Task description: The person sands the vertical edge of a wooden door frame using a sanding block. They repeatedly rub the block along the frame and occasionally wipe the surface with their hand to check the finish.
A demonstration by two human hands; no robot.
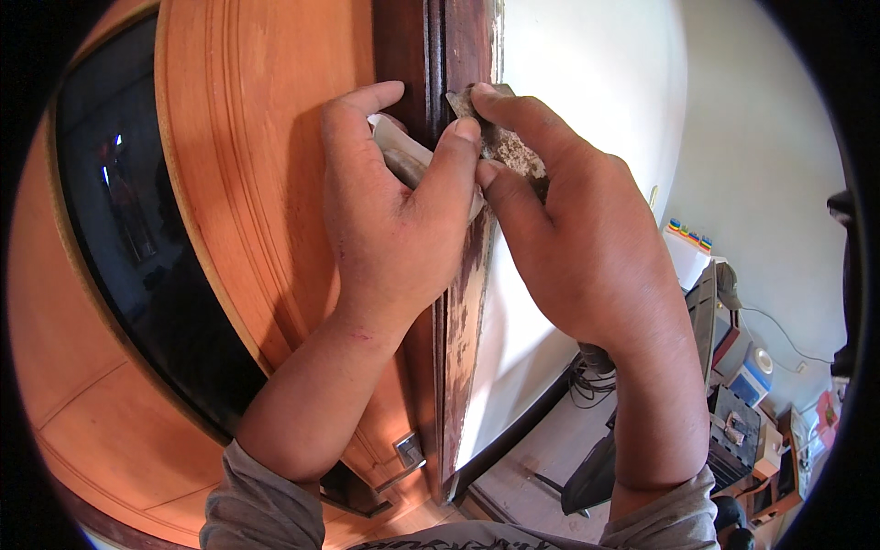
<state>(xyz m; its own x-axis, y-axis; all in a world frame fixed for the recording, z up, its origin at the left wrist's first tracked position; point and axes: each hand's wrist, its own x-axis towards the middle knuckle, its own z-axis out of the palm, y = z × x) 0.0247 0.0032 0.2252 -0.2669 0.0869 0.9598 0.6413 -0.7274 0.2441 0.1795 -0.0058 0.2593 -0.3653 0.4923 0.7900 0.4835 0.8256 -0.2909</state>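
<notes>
My left hand is closed around a pale, grey-white object with a smooth rim; the palm and thumb hide most of it, so I cannot tell its kind. Between the thumb and forefinger of my right hand is a thin, flat scraper blade. Crumbly tan material shows just beneath those fingers. Both hands meet in front of a dark brown wooden door frame, and the blade's corner lies at its moulded edge. Lower down, the frame has pale bare patches where the dark finish is gone.
On the left stands an orange-brown wooden door with a dark glass panel and a metal latch. A white wall adjoins the frame. At the lower right are a cluttered desk area, coiled black cables and a blue-and-white container.
</notes>
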